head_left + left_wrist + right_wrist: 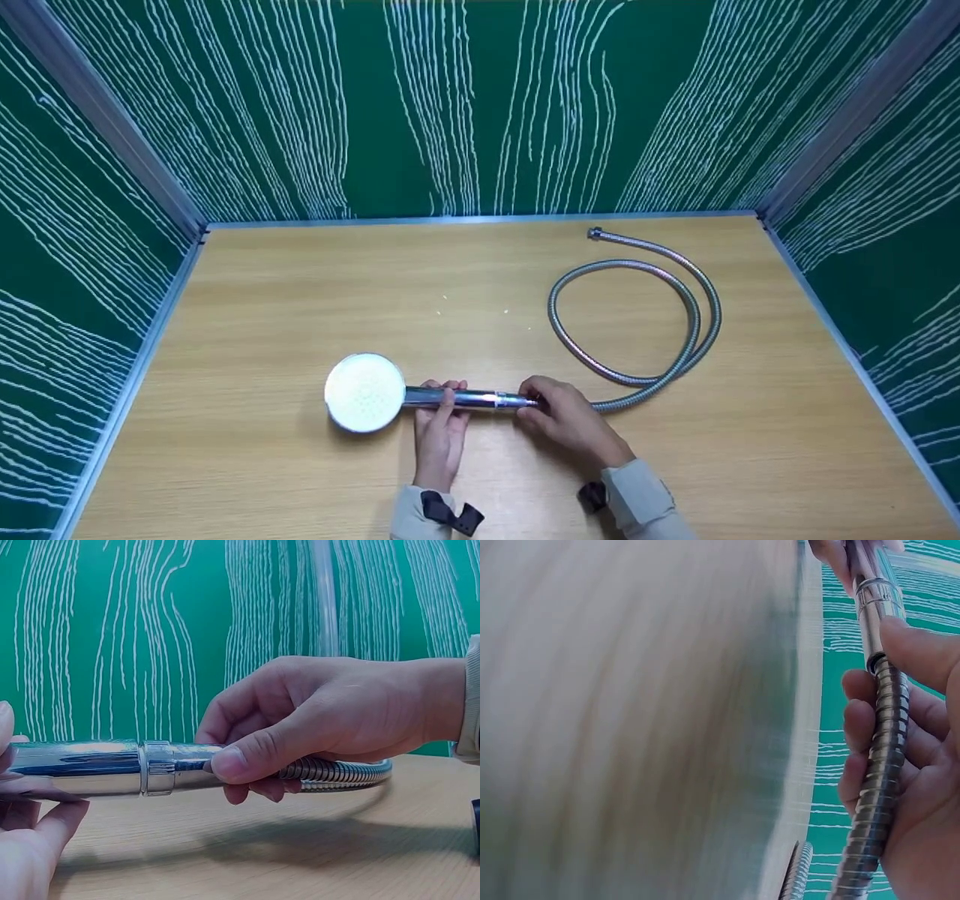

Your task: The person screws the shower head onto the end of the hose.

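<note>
A chrome hand shower with a round white-faced head (pixel 364 393) lies sideways above the table, its handle (pixel 469 398) pointing right. My left hand (pixel 441 439) grips that handle, thumb across the top and fingers behind it. At the handle's end, my right hand (pixel 566 420) pinches the smooth metal connector (pixel 870 634) of the flexible shower hose (pixel 881 765). In the left wrist view, a ribbed collar (pixel 159 767) sits between handle and connector, with no gap visible. The right fingers curl round the hose just below the connector. Threads inside the joint are hidden.
The hose loops (pixel 551 307) across the right of the wooden table (pixel 262 300), its free end with a metal nut (pixel 595 233) near the back edge. Several tiny white specks (pixel 444 298) dot the middle. Green panels (pixel 480 112) with white wavy lines enclose the back and sides.
</note>
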